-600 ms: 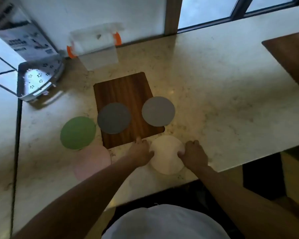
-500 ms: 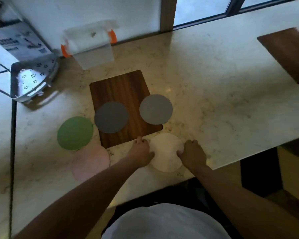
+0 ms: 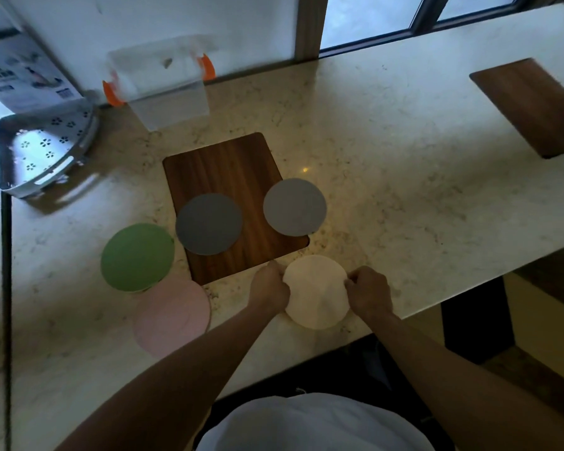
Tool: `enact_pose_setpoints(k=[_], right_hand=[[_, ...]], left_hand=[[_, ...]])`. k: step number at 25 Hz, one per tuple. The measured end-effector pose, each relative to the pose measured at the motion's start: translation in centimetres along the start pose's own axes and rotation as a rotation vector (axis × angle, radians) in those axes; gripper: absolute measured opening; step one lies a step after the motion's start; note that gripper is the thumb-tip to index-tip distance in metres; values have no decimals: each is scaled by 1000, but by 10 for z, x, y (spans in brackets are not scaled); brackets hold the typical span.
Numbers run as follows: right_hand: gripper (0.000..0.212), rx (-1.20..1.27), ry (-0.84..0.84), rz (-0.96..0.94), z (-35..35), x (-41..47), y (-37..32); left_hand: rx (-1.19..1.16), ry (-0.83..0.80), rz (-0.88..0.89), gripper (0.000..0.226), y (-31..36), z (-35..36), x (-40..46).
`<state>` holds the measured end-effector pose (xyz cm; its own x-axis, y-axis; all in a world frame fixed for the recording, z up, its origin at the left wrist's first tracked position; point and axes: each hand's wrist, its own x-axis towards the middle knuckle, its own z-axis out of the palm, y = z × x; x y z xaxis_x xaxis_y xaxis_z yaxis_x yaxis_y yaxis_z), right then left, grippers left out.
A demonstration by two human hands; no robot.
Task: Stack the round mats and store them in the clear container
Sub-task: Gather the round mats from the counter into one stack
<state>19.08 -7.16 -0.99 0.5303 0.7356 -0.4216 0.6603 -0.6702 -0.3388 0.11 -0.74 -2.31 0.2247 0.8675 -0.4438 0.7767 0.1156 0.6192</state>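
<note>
Cream round mat (image 3: 316, 292) flat on counter (image 3: 404, 157); left hand (image 3: 269, 286), right hand (image 3: 368, 292) fingers clamped on opposite edges.

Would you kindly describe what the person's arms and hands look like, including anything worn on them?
Both forearms are bare right up to the frame's bottom edge, with no sleeves showing. The left hand and right hand wear no gloves, and no watch, bracelet or ring shows in this dim view. A white garment covers the torso below.

Matt round mats (image 3: 209, 223), glossy marble counter (image 3: 388, 151).
</note>
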Motion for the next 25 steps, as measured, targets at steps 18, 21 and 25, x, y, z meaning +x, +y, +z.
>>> enact_pose_setpoints(k=[18, 21, 25], right_hand=[[17, 224, -42, -247, -30, 182, -81], [15, 231, -83, -239, -26, 199, -87], [13, 205, -83, -213, -18, 202, -90]], left_hand=[[-264, 225, -260, 16, 26, -74, 142], [-203, 229, -265, 13, 27, -71, 160], [-80, 197, -227, 15, 27, -67, 165]])
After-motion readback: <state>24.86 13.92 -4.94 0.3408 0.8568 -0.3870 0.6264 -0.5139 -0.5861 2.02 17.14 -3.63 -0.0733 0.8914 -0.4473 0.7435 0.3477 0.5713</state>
